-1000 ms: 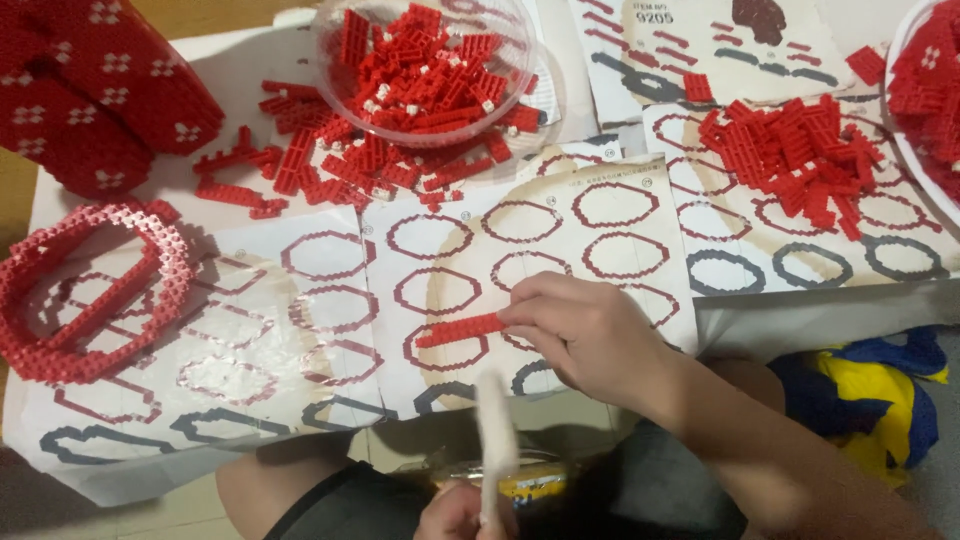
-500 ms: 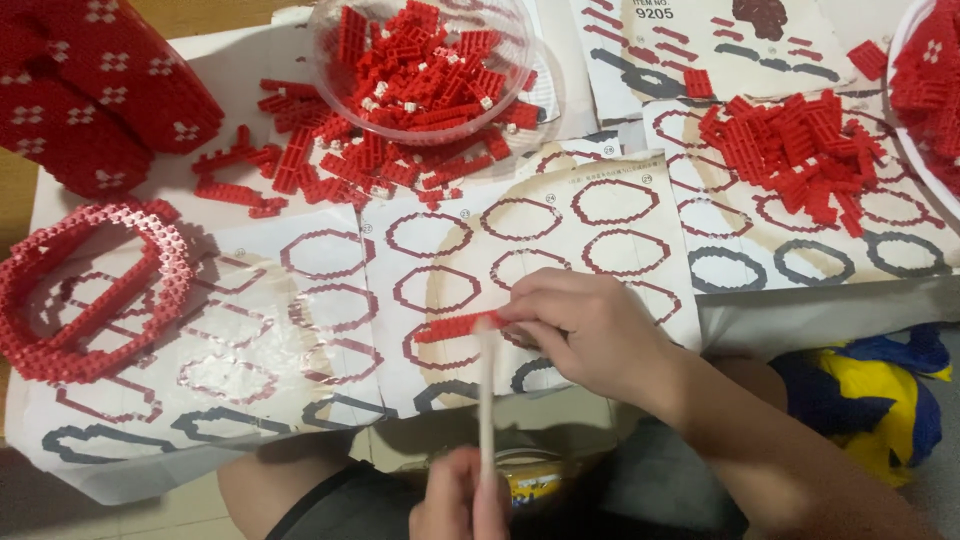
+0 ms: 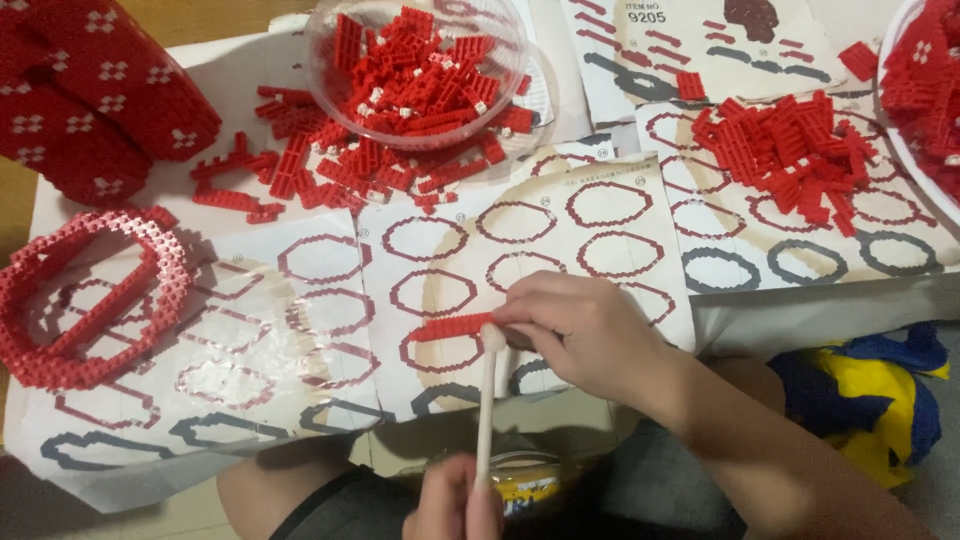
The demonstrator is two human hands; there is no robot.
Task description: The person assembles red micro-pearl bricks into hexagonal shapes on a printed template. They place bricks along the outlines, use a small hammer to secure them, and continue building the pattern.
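From the head view, the right hand (image 3: 580,335) lay on the paper sheets (image 3: 330,330) and its fingers pinched one end of a short red strip (image 3: 450,326) of little bricks. The strip lay flat on a printed ring near the middle of the table (image 3: 35,200). The left hand (image 3: 455,505) was at the bottom edge, half cut off, with its fingers closed around a thin white stick (image 3: 486,400). The stick stood up and its round tip touched the strip by the right fingers.

A white paper with dark writing (image 3: 700,25) lay at the top, partly cut off. One clear bowl (image 3: 420,70) held red bricks, and more bricks were spilled below it. A second pile (image 3: 780,150) sat to the right. A white dish (image 3: 925,90) of bricks was cut off at the right edge. One red ring (image 3: 85,300) lay at the left, and a big red built piece (image 3: 90,95) sat above it. Something yellow (image 3: 525,490) under the stick was hard to make out. A blue and yellow cloth (image 3: 870,390) lay at the lower right.
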